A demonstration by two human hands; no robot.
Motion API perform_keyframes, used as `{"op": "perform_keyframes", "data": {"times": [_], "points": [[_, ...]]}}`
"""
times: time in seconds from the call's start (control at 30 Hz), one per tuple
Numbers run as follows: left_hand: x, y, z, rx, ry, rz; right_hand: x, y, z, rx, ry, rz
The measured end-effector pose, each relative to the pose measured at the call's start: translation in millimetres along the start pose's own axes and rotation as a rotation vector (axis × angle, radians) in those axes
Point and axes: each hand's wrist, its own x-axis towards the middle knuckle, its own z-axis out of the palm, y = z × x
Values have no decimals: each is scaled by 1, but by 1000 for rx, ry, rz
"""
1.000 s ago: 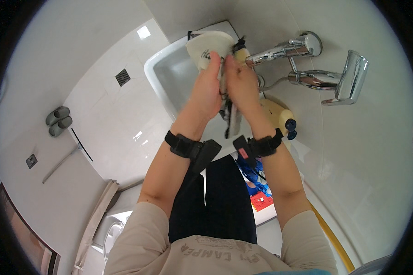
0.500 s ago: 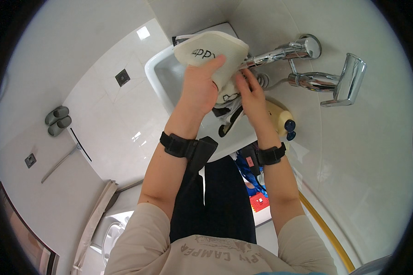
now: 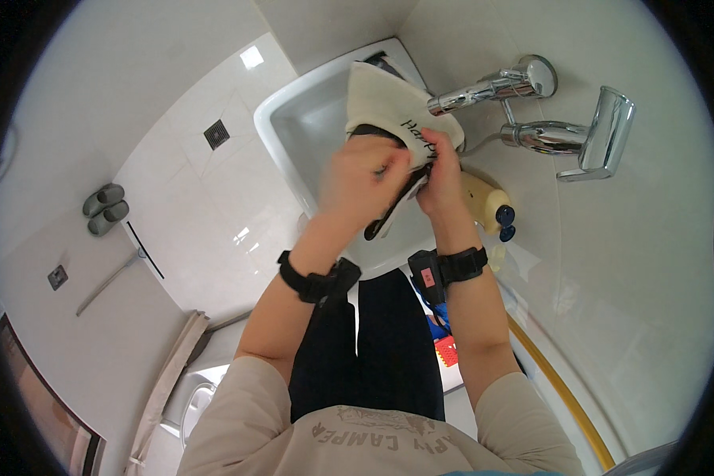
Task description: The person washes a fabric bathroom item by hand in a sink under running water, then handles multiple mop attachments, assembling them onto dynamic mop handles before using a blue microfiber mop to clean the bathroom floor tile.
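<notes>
Over the white sink (image 3: 274, 119) is a cream cloth piece (image 3: 389, 95) with dark lettering and black parts; its exact kind is unclear. My right hand (image 3: 443, 170) grips its right side, thumb along the lettered face. My left hand (image 3: 365, 178) is blurred by motion. Its fingers look curled closed at the cloth's black part, and the fingertips are partly hidden. A black-edged strip of the piece hangs below my hands towards the near side of the sink.
A chrome tap (image 3: 476, 94) reaches over the sink from the right wall, beside a lever mixer (image 3: 555, 139). A cream bottle (image 3: 484, 206) with a dark blue cap stands to the right of the sink. Grey slippers (image 3: 105, 208) and a floor drain (image 3: 216, 135) are at left.
The cloth piece has turned and dropped lower, showing more of its black part. My left hand has moved down from its upper face, and my right hand now grips its right side.
</notes>
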Motion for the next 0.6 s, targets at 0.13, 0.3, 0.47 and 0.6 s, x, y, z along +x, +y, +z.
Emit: {"op": "perform_keyframes", "data": {"times": [0.13,0.3,0.47,0.6], "points": [[0,-48,-20,-318,289,-357,1,-4,-5,86,35,28],[36,-89,-22,-1326,146,-622,-5,-20,-5,103,-41,96],[35,-75,-32,-1293,125,-513,-5,-24,2,9,-53,66],[16,-68,-58,-1304,173,-413,6,-20,7,-86,2,-24]]}}
